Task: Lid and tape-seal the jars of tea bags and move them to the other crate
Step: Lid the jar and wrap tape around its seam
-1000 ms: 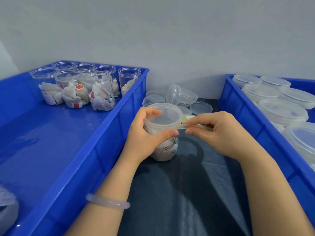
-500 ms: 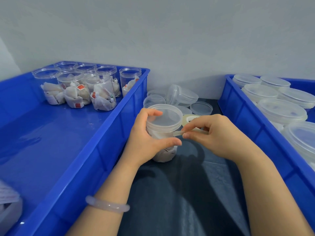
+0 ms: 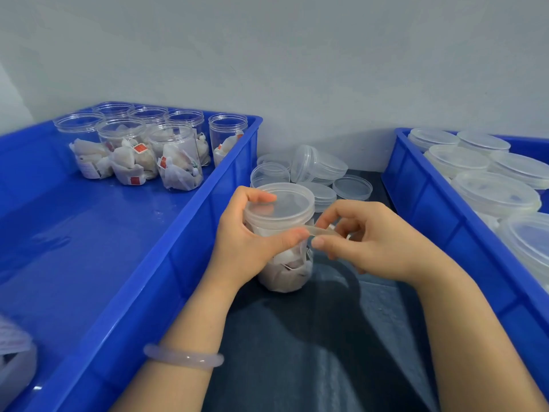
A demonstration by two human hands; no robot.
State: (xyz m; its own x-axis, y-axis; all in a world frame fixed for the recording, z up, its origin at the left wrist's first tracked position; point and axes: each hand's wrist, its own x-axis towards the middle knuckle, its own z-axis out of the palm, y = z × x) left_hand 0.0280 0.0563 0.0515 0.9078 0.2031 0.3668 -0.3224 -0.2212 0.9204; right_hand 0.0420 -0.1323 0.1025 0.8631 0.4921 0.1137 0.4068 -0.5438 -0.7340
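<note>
I have the jar (image 3: 285, 272) between the two blue crates, seemingly resting on the dark surface (image 3: 312, 337), with its lid (image 3: 282, 200) already on. My left hand (image 3: 246, 248) has its grip closed round the jar's upper body, and the thumb presses the end of the tape (image 3: 322, 231) against the wall just under the lid. My right hand (image 3: 371, 242) pinches the strip between thumb and forefinger, just beside that thumb. I can't tell whether the roll sits behind those fingers.

Here is where I think it could go wrong. The strip is short and looks slack, so if I pull unevenly it may twist and stick to itself or to my fingertips. If the left thumb lifts too soon, the anchored end will likely peel off. The tape runs slightly below the lid's edge, so wrapping at that height might miss the seam and seal nothing. A hard tug could tip the light jar towards the loose lids (image 3: 320, 168) behind it. The right crate (image 3: 430, 200) is already crowded with lidded jars (image 3: 493, 197), so setting this one in carelessly could knock them
</note>
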